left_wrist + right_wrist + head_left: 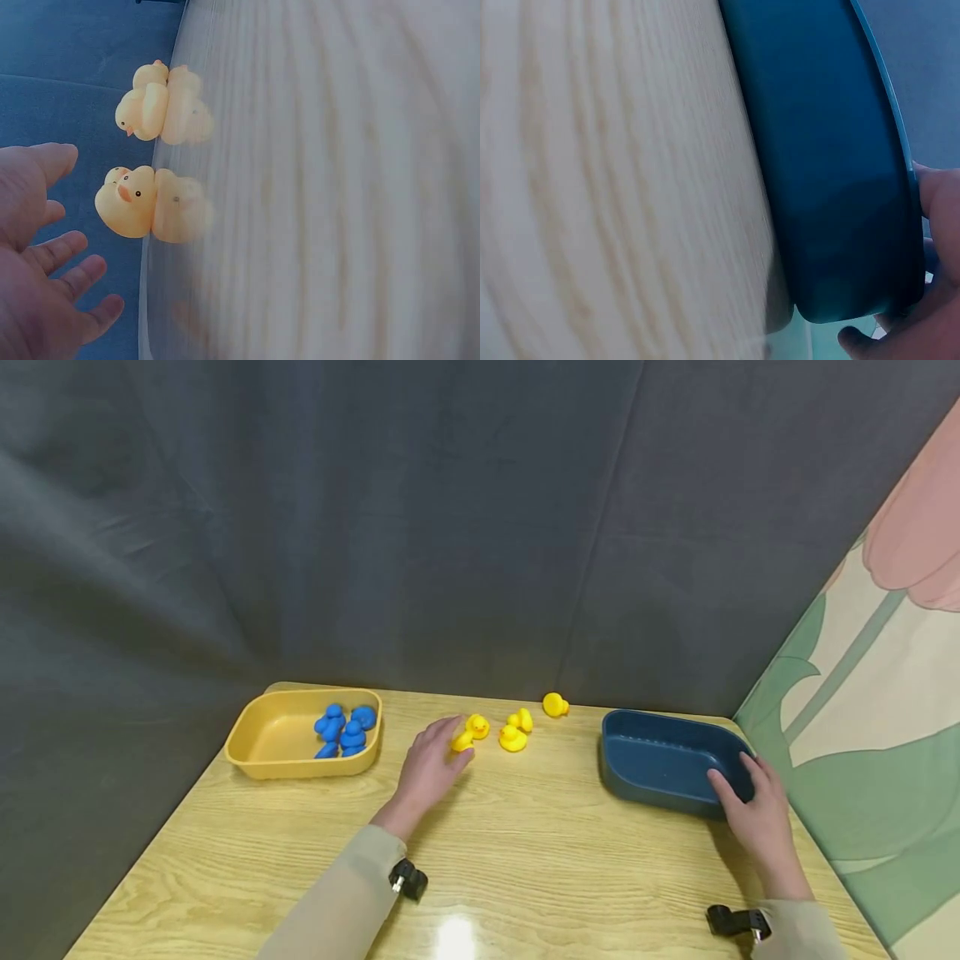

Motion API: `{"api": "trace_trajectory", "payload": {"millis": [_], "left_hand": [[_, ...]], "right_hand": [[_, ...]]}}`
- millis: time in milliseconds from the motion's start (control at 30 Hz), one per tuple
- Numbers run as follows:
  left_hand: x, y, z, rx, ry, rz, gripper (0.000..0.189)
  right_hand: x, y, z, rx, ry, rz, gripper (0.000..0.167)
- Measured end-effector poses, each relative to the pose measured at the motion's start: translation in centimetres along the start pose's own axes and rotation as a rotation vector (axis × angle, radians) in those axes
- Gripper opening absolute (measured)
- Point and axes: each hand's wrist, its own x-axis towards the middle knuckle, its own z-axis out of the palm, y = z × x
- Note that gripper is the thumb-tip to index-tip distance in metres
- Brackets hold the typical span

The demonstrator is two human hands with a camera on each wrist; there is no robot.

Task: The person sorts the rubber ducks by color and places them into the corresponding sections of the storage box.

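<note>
My left hand (431, 760) reaches over the table beside a pair of yellow rubber ducks (477, 727). In the left wrist view its fingers (82, 277) are spread and hold nothing, with a duck (127, 202) just past the fingertips. Another two yellow ducks (513, 739) sit close together a little to the right, and a single duck (555, 704) lies farther back. At the far right, my right hand (761, 818) grips the near right corner of a dark blue bin (660, 792), thumb over the rim and other fingers around the outside.
On the left stands a yellow bin (300, 769) with several blue rubber ducks (352, 735) in its right half. A dark grey curtain (480, 527) hangs behind the wooden table (540, 860). A flower-patterned cloth (885, 735) borders the right edge.
</note>
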Motion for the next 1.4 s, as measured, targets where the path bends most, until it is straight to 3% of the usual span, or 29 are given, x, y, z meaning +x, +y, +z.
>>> {"api": "trace_trajectory", "payload": {"millis": [533,833,1167,1300,1400], "left_hand": [[1.0,-1.3,1.2,0.015,-0.040,-0.046,0.070],[1.6,-1.6,1.5,0.033,-0.022,-0.069,0.071],[1.9,-1.7,1.6,0.041,0.002,-0.082,0.068],[2.0,-1.9,1.5,0.032,0.002,-0.085,0.068],[2.1,-1.9,1.4,0.028,-0.002,-0.082,0.068]], "right_hand": [[0.2,-1.7,1.4,0.046,-0.069,-0.038,0.081],[0.3,-1.8,1.7,0.074,-0.102,-0.006,0.086],[0.2,0.2,2.2,0.335,-0.160,0.143,0.088],[-0.3,0.6,2.5,0.496,-0.153,0.162,0.086],[-0.4,0.8,2.8,0.536,-0.143,0.152,0.085]]}}
